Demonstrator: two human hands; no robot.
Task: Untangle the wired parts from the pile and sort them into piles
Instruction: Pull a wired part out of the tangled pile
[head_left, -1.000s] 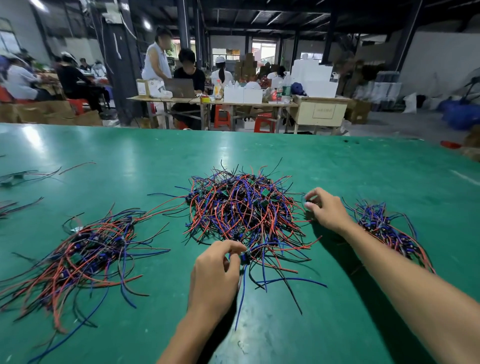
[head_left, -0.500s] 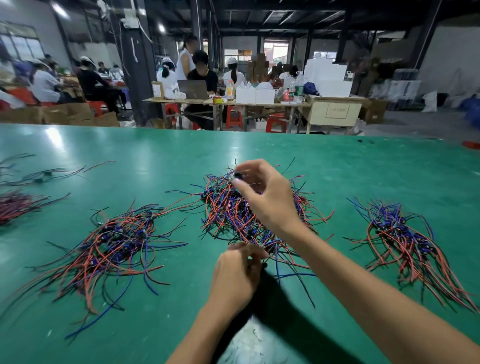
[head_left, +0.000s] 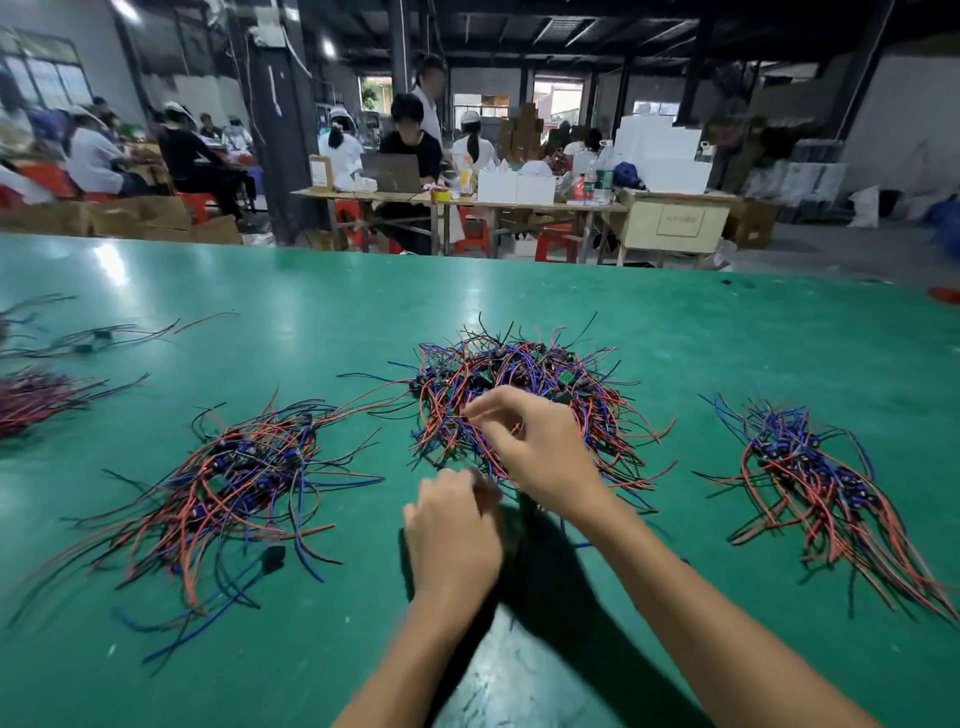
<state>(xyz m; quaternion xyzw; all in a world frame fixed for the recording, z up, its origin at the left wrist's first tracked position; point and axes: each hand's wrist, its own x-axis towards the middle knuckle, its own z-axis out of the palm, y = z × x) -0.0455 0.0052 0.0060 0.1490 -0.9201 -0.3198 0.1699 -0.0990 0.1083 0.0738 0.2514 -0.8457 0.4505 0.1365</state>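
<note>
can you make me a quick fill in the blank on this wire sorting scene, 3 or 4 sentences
1. The table top is ____ in colour.
2. Both hands work at the near edge of the ____ pile of the three large ones, the tangled pile.
3. The right hand lies ____ from the camera than the left hand.
4. Besides red and black, the wires in the sorted pile on the right are ____.

Missing words: green; middle; farther; blue
</note>
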